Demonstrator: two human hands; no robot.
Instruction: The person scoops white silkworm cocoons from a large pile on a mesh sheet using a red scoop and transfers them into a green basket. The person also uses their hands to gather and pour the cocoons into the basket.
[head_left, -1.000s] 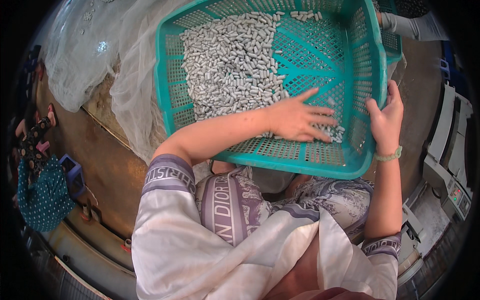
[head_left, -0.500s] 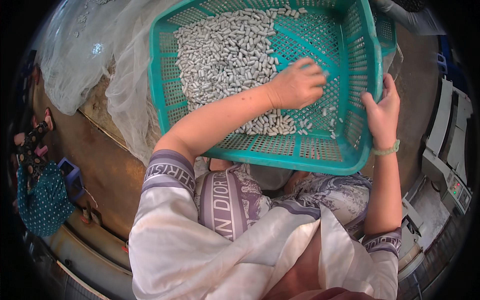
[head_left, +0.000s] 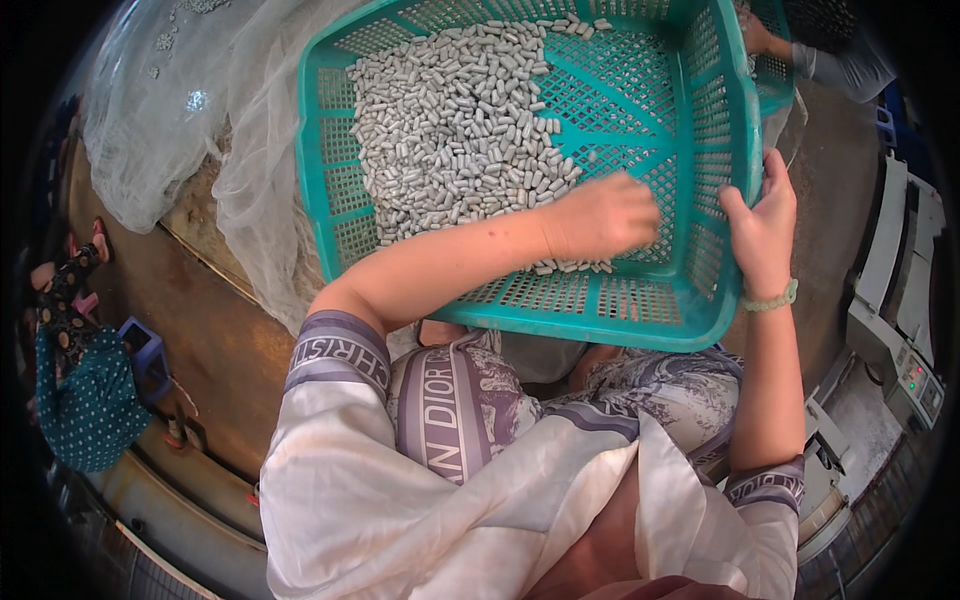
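A large green plastic basket (head_left: 520,318) with mesh walls rests over my lap. Grey-white capsules (head_left: 455,120) lie heaped across its left and middle, while the mesh floor shows on the right. My left hand (head_left: 605,216) is inside the basket, low over the near right part of the floor. Its fingers are curled in and slightly blurred, and whatever they hold is hidden. A few capsules lie beneath my left wrist by the near wall. My right hand (head_left: 764,228) grips the basket's right rim, thumb inside and fingers outside.
Translucent netting (head_left: 270,150) drapes at the left. Another person's hand (head_left: 762,38) is beside a second green basket (head_left: 775,75) at the top right. A grey machine (head_left: 895,290) stands on the right. A person in dotted teal clothing (head_left: 90,400) and a blue stool (head_left: 148,360) are at left.
My left hand has moved toward the basket's near side, its fingers curling in. Loose capsules at the near right no longer show there. My right hand stays on the rim. Another person's hand has come into view.
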